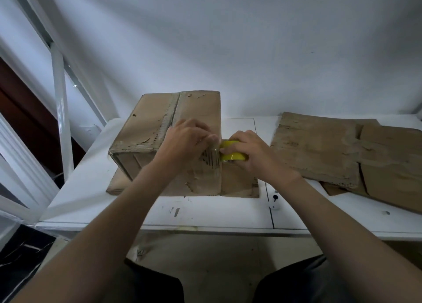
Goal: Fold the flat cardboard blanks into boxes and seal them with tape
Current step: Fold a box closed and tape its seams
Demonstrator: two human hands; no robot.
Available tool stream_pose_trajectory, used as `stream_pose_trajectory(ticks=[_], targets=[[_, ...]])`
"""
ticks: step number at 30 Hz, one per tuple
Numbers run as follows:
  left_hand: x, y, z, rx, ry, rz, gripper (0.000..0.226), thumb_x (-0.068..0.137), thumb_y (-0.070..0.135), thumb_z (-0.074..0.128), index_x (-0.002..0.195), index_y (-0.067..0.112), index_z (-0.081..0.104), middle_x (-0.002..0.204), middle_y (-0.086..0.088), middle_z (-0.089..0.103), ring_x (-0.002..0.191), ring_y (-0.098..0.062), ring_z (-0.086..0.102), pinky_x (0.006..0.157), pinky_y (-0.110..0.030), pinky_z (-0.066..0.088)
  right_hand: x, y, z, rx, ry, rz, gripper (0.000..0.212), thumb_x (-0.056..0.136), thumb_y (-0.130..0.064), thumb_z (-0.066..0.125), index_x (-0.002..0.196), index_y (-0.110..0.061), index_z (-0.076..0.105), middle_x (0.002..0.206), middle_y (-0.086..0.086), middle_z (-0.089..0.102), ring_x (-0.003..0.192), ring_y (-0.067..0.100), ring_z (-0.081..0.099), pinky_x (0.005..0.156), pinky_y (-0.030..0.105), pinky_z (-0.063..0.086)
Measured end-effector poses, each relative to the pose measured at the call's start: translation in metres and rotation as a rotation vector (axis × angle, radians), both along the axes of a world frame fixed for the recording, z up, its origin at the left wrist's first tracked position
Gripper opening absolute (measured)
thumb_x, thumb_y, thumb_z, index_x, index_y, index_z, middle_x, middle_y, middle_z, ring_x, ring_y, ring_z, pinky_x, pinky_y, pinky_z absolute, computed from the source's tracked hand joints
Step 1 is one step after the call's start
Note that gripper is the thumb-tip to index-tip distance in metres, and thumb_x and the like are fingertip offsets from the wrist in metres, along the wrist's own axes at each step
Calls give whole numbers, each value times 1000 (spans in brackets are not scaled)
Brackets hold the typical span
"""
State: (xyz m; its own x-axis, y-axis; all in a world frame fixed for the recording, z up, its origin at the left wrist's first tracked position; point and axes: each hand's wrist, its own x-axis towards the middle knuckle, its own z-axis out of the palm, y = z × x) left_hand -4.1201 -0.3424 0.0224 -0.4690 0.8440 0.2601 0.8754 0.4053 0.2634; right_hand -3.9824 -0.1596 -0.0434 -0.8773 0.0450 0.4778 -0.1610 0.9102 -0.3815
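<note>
A folded brown cardboard box (pixel 146 124) stands on the white table (pixel 205 213), its top flaps joined by a clear tape strip along the middle seam. My left hand (pixel 187 138) presses its fingers on the box's near right corner, over clear tape drawn from the roll. My right hand (pixel 249 152) grips a yellow-cored tape roll (pixel 233 157) right beside that corner. A flat piece of cardboard (pixel 237 184) lies under the box. Flat cardboard blanks (pixel 331 152) lie stacked on the table's right side.
A white wall rises right behind the table. White metal frame bars (pixel 60 111) stand at the left. A small white object with a black dot (pixel 275 202) lies near the table's front edge. My knees in dark shorts (pixel 308 282) are below the table edge.
</note>
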Motion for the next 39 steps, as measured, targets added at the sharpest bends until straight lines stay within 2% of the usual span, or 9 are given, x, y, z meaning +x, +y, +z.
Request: stream_pose_trajectory(ticks=[4, 11, 15, 21, 26, 29, 33, 36, 39], targets=[[-7, -1, -16, -109, 254, 46, 63, 96, 74, 20, 143, 44, 50, 136, 7, 45, 128, -22, 40, 104, -45, 32, 4, -7, 3, 47, -30, -39, 23, 86, -34, 64, 107, -27, 71, 119, -3, 58, 102, 17, 40, 86, 41, 45], [-7, -2, -19, -238, 331, 89, 112, 72, 95, 11, 152, 20, 38, 144, -3, 45, 131, -29, 46, 102, -51, 38, 11, -17, 19, 26, -87, -114, 42, 103, -42, 40, 95, -21, 75, 132, -13, 62, 113, 13, 42, 96, 39, 41], [-16, -10, -16, -274, 280, 158, 127, 66, 99, 5, 159, 13, 18, 155, -8, 32, 147, -30, 29, 119, -66, 10, 3, -17, 24, 23, -139, -158, 44, 100, -47, 39, 91, -23, 75, 127, -15, 67, 114, 11, 43, 93, 40, 44], [-40, -45, -19, -325, 331, 168, 126, 74, 92, -13, 158, 6, 24, 164, -11, 26, 156, -26, 13, 120, -67, -5, -12, -32, 47, 188, -55, -276, 40, 103, -41, 42, 91, -21, 74, 138, -9, 61, 121, 17, 46, 97, 43, 47], [-41, -43, -23, -295, 322, 140, 122, 77, 87, -16, 158, 4, 20, 166, -12, 23, 155, -25, 14, 122, -63, 8, -69, -78, 65, 195, -207, -217, 56, 108, -46, 20, 156, -21, 34, 165, -4, 28, 151, 21, 22, 124, 43, 19], [-55, -55, -26, -271, 318, 92, 115, 82, 85, -7, 159, 4, 19, 166, -11, 24, 155, -23, 15, 124, -54, 18, -89, -85, 49, 228, -319, -282, 62, 106, -55, 14, 159, -25, 26, 167, -6, 23, 154, 23, 16, 125, 45, 12], [-82, -80, -23, -249, 257, 98, 106, 84, 85, 2, 161, 13, 12, 168, -3, 15, 156, -17, 10, 127, -46, 10, -89, -78, 42, 335, -338, -296, 85, 94, -75, 6, 158, -24, 28, 166, -6, 24, 154, 25, 17, 125, 47, 15], [-100, -104, -28, -94, 221, 149, 95, 91, 81, 13, 159, 16, 27, 165, -2, 28, 153, -20, 22, 125, -48, 17, -89, -78, 44, 371, -404, -290, 100, 82, -88, 14, 160, -25, 21, 168, -8, 18, 155, 24, 13, 125, 46, 11], [-105, -118, -43, 255, -54, 285, 67, 100, 60, 39, 150, 15, 46, 156, -3, 45, 145, -20, 38, 119, -46, 33, -88, -83, 42, 371, -411, -346, 107, 76, -94, 16, 160, -29, 20, 167, -12, 16, 155, 25, 11, 124, 52, 9]])
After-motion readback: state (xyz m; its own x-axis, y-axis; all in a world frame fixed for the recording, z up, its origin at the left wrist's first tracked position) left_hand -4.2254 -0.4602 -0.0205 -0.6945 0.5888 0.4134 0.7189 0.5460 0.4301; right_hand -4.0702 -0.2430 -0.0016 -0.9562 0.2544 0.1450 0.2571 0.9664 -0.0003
